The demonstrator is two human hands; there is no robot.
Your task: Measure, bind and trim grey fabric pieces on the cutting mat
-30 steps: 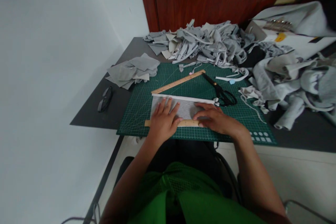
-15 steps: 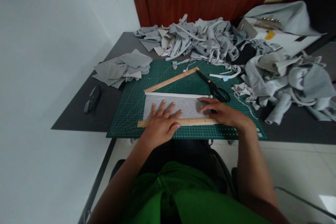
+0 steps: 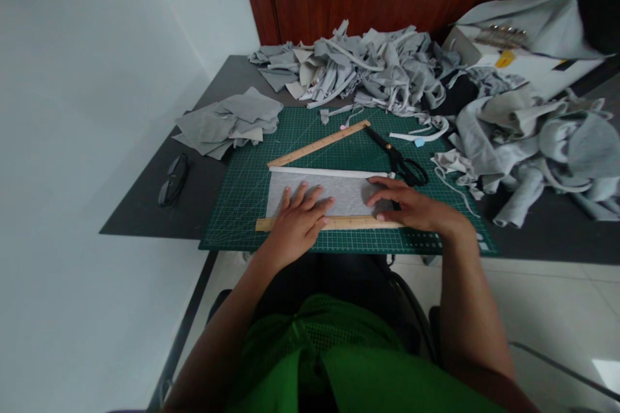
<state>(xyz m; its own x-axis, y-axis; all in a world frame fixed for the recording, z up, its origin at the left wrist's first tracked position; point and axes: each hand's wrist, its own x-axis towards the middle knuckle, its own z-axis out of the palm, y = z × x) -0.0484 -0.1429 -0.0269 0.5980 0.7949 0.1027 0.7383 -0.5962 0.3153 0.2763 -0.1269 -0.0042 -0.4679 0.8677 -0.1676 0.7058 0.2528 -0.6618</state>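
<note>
A grey piece of fabric [image 3: 346, 188] with a white band along its far edge lies on the green cutting mat [image 3: 232, 206]. Across its near edge runs a wooden ruler [image 3: 358, 222]. My left hand [image 3: 301, 222] rests flat with fingers spread over the fabric and the ruler. At the right end, my right hand [image 3: 411, 203] has its fingers apart, the fingertips touching the fabric and the thumb on the ruler. A second wooden ruler [image 3: 317, 144] lies slanted beyond the fabric. Black-handled scissors [image 3: 400, 158] lie beside its right end.
Flat grey fabric pieces [image 3: 230, 119] are stacked at the left, near a pair of glasses [image 3: 173, 181]. A heap of grey scraps [image 3: 358, 71] lines the back. More crumpled fabric [image 3: 542, 148] and a white box [image 3: 527, 64] stand at the right.
My view has shifted slightly. The left fingers are a little closer together; the right thumb has moved onto the ruler. Fabric and rulers look unmoved on the mat.
</note>
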